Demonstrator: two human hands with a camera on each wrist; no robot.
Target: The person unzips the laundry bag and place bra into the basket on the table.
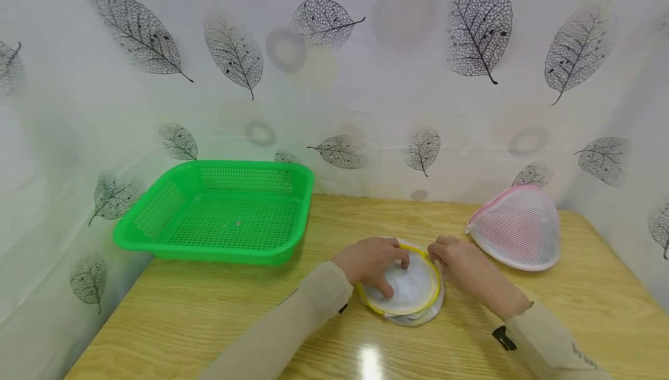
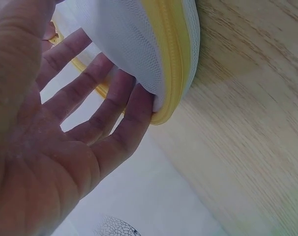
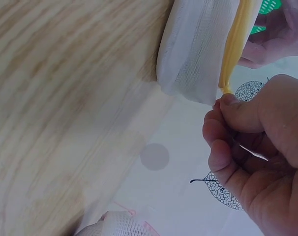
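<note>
A round white mesh laundry bag (image 1: 410, 281) with a yellow zipper (image 2: 171, 54) around its rim lies on the wooden table. My left hand (image 1: 372, 265) holds the bag from its left side, thumb and fingers bent over the white mesh. In the left wrist view the fingertips are partly hidden by the mesh beside the zipper. At the bag's upper right, my right hand (image 1: 460, 266) pinches the small yellow zipper pull (image 3: 225, 90) between thumb and forefinger. The other fingers of that hand curl in towards the palm.
A green plastic basket (image 1: 225, 255) with perforated sides stands at the back left. At the back right sits a white mesh bag (image 1: 522, 229) with pink trim. The wooden table (image 1: 209, 316) meets a leaf-printed sheet (image 1: 366, 95) behind.
</note>
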